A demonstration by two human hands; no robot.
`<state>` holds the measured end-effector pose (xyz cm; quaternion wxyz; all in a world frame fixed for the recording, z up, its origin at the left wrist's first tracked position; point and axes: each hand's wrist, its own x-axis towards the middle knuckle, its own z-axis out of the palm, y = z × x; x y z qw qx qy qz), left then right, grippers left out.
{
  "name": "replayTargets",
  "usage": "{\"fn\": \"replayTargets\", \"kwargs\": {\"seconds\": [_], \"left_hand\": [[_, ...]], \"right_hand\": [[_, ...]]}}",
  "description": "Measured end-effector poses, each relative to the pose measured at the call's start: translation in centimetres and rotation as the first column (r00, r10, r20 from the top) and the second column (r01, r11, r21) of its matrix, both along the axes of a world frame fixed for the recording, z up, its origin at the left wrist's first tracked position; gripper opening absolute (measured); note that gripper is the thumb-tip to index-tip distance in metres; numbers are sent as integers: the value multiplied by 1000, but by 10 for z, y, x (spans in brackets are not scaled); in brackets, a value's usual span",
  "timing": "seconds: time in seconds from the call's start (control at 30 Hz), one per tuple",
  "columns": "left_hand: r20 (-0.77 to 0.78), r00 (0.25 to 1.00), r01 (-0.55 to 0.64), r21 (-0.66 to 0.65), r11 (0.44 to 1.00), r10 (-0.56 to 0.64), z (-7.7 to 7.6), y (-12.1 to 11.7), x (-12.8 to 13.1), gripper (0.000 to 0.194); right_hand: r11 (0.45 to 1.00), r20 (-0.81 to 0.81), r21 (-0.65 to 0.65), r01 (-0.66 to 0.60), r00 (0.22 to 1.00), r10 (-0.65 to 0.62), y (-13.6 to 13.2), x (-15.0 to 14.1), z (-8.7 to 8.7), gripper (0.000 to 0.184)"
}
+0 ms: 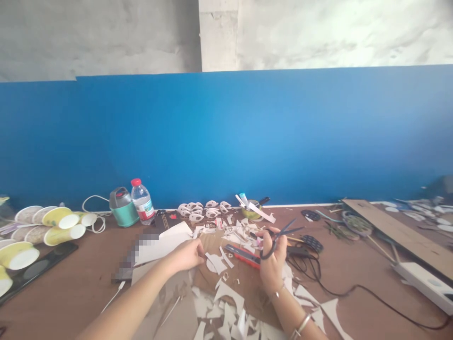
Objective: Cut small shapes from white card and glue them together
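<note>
My left hand (189,255) is closed in a pinch over the middle of the table. At its fingertips is a white paper cutout (216,263) with a rounded outline. My right hand (272,259) grips dark-handled scissors (288,228), fingers through the loops, blades apart and pointing to the right. Beside that hand, a red utility knife (244,256) lies among the scraps. Many irregular white paper offcuts (230,295) cover the table in front of me and between my forearms.
Finished-looking white cutouts (196,212) are grouped by the blue partition (226,141). A water bottle (143,203) and a teal-and-grey container (123,208) stand back left. Yellow paper cups (63,234) lie far left. A black cable (357,287) runs right to a white power strip (423,283).
</note>
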<state>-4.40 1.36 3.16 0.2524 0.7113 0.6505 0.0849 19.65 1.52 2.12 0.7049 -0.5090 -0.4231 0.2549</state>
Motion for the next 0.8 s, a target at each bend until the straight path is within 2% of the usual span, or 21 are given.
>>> {"fn": "replayTargets", "kwargs": {"seconds": [0.1, 0.2, 0.27, 0.33, 0.4, 0.47, 0.57, 0.63, 0.67, 0.73, 0.8], "left_hand": [[20, 1000, -24, -1, 1000, 24, 2, -1, 2, 17], [46, 998, -38, 53, 998, 35, 11, -9, 8, 12], [143, 990, 2, 88, 996, -14, 19, -19, 16, 24], [255, 964, 70, 23, 997, -73, 26, -33, 25, 38], [269, 958, 113, -36, 993, -99, 30, -47, 35, 47], [201, 975, 103, -7, 995, -99, 29, -58, 43, 38], [165, 985, 45, 82, 996, -58, 21, -67, 51, 6], [186, 982, 6, 112, 994, -27, 14, -69, 52, 8], [202, 979, -22, 127, 992, -4, 10, -70, 51, 11], [242, 970, -59, 149, 987, 21, 5, -69, 48, 14], [267, 963, -74, 162, 984, 29, 2, -69, 44, 14]], "right_hand": [[999, 3, -15, -31, 1000, 31, -1, 0, 1, 21], [998, -3, -9, -56, 998, 56, -3, 0, 4, 19], [997, 3, -2, -82, 997, 82, -5, -1, 6, 18], [995, 30, 13, -102, 994, 102, -7, -3, 8, 17], [990, 56, 21, -139, 989, 138, -8, -5, 10, 15], [978, 54, 19, -208, 977, 207, -8, -6, 11, 16], [933, 83, -27, -358, 930, 359, -5, -3, 12, 20], [872, 212, -118, -474, 846, 489, -3, 2, 15, 20], [833, 310, -189, -520, 773, 553, -2, 6, 18, 18], [771, 516, -343, -537, 578, 632, -2, 14, 26, 14], [732, 649, -467, -496, 371, 665, -4, 22, 35, 13]]}}
